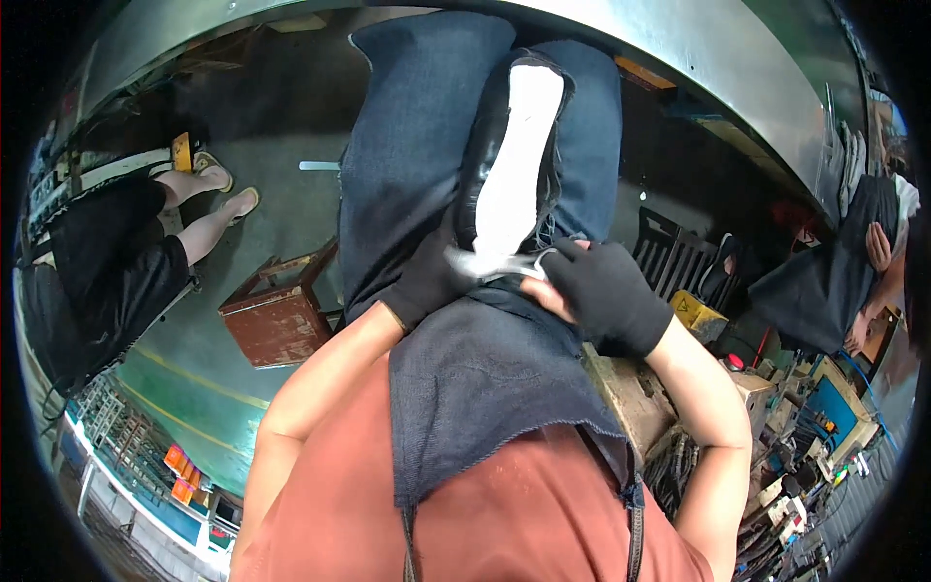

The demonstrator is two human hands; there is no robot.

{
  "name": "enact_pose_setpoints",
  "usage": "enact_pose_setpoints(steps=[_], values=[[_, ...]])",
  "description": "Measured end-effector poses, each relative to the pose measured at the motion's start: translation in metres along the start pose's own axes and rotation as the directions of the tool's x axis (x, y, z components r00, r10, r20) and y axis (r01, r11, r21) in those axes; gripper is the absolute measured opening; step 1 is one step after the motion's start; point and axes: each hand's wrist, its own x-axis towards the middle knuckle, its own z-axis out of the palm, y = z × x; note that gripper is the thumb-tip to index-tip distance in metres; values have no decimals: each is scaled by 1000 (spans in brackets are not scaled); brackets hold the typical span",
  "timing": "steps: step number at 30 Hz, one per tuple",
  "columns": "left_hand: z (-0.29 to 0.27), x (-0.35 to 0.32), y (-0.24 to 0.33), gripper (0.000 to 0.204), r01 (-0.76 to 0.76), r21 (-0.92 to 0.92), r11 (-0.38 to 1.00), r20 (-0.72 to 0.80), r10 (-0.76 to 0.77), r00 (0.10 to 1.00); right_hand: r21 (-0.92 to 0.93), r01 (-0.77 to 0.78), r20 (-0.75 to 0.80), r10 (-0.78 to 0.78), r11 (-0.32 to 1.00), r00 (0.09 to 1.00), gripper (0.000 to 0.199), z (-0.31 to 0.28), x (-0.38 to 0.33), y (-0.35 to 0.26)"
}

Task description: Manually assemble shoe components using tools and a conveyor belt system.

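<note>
A black shoe upper point(475, 179) rests upside down across my lap, between the thighs, with its long white bottom point(521, 150) facing up. Black fingerless gloves cover both my hands. At the shoe's near end my left hand point(433, 278) is curled against its left side; the fingertips are smeared by motion. My right hand point(603, 291) is closed at the right of that end, round a pale, metallic-looking thing point(529, 264) that is too blurred to name. This thing reaches leftward over the near tip of the white bottom, toward my left fingers.
A dark denim apron point(485, 378) covers my lap. A metal bench edge point(669, 48) curves across the far side. To the left are a brown wooden stool point(281, 315) and a seated person point(116, 252). On the right are another person point(834, 272), a yellow box point(698, 315) and cluttered tools point(786, 485).
</note>
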Motion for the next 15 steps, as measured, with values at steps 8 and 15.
enact_pose_setpoints(steps=[8, 15], values=[[-154, -21, 110, 66, -204, 258, 944, -57, 226, 972, 256, -4, -108, 32, 967, 994, 34, -25, -40, -7], [-28, 81, 63, 84, -190, 3, 982, -146, 188, 971, 529, -97, -202, 237, 843, 950, 30, -23, -68, -21]])
